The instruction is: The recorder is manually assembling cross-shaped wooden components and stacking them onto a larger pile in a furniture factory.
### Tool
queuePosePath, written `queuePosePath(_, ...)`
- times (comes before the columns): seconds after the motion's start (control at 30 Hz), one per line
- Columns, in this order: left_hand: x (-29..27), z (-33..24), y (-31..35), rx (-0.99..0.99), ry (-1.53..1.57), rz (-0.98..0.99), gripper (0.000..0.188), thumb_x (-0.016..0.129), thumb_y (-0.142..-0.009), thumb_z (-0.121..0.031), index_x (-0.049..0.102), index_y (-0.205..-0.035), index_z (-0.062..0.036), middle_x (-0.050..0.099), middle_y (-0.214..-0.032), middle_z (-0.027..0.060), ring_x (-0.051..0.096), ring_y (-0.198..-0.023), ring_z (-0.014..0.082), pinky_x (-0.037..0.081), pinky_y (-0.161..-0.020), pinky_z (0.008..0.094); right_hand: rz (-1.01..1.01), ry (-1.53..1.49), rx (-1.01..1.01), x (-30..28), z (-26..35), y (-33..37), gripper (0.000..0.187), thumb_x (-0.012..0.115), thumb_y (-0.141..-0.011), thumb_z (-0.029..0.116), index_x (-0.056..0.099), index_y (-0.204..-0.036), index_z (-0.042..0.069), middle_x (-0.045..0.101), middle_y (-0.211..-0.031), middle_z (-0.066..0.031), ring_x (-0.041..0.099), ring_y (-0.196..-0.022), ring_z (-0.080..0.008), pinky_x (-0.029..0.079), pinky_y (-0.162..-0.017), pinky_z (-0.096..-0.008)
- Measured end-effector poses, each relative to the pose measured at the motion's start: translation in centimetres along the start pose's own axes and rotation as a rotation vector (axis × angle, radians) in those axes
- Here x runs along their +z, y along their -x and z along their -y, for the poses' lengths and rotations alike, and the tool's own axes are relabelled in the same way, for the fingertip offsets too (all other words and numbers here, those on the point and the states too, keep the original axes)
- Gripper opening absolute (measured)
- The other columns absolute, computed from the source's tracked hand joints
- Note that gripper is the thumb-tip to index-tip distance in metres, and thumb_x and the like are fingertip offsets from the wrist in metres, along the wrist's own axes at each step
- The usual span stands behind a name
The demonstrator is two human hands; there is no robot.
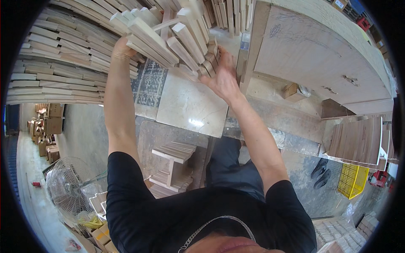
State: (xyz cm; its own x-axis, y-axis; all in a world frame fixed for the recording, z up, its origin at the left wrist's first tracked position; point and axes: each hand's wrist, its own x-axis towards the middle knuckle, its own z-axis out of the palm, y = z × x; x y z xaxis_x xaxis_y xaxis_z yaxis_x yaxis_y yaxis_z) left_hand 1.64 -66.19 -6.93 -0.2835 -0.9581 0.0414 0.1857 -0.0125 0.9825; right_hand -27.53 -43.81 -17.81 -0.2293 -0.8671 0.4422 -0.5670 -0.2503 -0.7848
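Note:
A loose bundle of pale wooden strips [154,42] stands tilted in front of me, some pieces lying crosswise over others. My left hand [123,48] is closed on the bundle's left side, its fingertips hidden behind the wood. My right hand [223,76] curves round the near right ends, with the thumb below and fingers against the short end blocks [209,61]. Beneath the bundle lies a smooth pale board [192,101], next to a worn dark patterned surface [148,84].
Stacked wooden strips [63,50] rise on the left. A large wooden panel [312,55] fills the right. Around me are a wooden stool-like stand [173,154], a caged fan [69,185], a yellow crate [352,180], sandals [321,173] and cardboard boxes [52,125].

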Motion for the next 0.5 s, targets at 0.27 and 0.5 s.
queuePosePath(0.27,-2.6,3.6,-3.7,-0.184,-0.056,0.091,0.054,0.079,-0.082,-0.023,0.065,-0.128,0.0022,0.072,-0.120,0.0135,0.070,-0.109,0.0268,0.057,-0.092,0.0404,0.033,0.033,-0.002,-0.3,0.4,-0.1,0.102,0.087,-0.064,0.023,0.034,-0.145,-0.007,0.050,-0.132,-0.0262,0.048,-0.123,-0.0438,0.042,-0.107,-0.0495)
queuePosePath(0.5,5.2,-3.7,4.5,-0.176,-0.343,0.118,0.063,0.081,-0.077,-0.020,0.063,-0.132,0.0043,0.070,-0.125,0.0122,0.069,-0.111,0.0240,0.057,-0.092,0.0392,0.071,0.020,0.002,-0.4,1.5,-0.3,0.103,0.088,-0.063,0.022,0.034,-0.145,-0.008,0.050,-0.133,-0.0265,0.047,-0.125,-0.0433,0.042,-0.107,-0.0505)
